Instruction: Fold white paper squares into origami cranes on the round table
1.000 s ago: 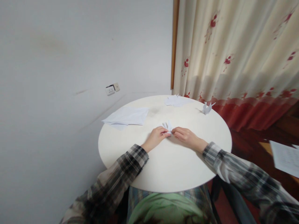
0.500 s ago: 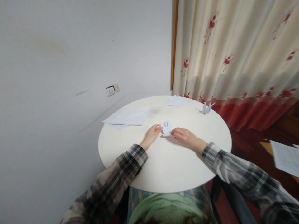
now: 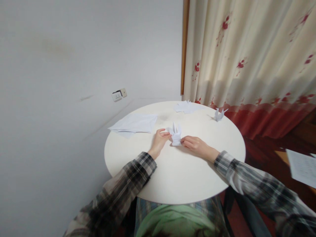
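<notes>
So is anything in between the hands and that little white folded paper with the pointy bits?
Nothing visible. The left hand pinches the left side of the small white folded paper shape, and the right hand pinches its lower right corner, on the round white table.

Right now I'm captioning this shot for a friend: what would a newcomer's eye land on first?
A folded paper held by the left hand and right hand, midway across the round white table. Behind it hangs a cream curtain with red flowers; a paper bird stands near the far edge.
</notes>
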Tool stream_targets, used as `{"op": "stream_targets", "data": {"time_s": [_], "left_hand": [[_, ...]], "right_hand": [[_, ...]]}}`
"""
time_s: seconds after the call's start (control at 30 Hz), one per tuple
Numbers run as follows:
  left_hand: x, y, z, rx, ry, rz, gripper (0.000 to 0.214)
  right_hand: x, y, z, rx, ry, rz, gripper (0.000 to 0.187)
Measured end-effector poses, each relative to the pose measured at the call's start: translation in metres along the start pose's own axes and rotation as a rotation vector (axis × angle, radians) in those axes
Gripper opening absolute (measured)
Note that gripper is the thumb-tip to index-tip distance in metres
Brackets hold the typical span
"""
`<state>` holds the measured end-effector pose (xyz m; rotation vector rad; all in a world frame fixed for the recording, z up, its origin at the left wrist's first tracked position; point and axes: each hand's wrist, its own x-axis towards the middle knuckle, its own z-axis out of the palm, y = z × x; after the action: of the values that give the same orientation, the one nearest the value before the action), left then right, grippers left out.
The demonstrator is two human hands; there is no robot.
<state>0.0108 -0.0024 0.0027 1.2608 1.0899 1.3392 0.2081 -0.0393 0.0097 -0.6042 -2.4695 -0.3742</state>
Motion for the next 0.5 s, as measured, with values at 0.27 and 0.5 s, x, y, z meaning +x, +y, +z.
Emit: {"op": "stream_targets", "data": {"time_s": [0.27, 0.5], "left_hand": [[0.0, 0.0043, 0.0046, 0.095, -0.258, 0.067, 0.021], [0.0033, 0.0022, 0.005, 0.196, -0.247, 0.146, 0.022]], "right_hand": [[-0.0002, 0.0018, 0.0043, 0.155, 0.144, 0.169, 0.014], [0.0046, 0.0007, 0.0049, 0.323, 0.278, 0.401, 0.007]]}}
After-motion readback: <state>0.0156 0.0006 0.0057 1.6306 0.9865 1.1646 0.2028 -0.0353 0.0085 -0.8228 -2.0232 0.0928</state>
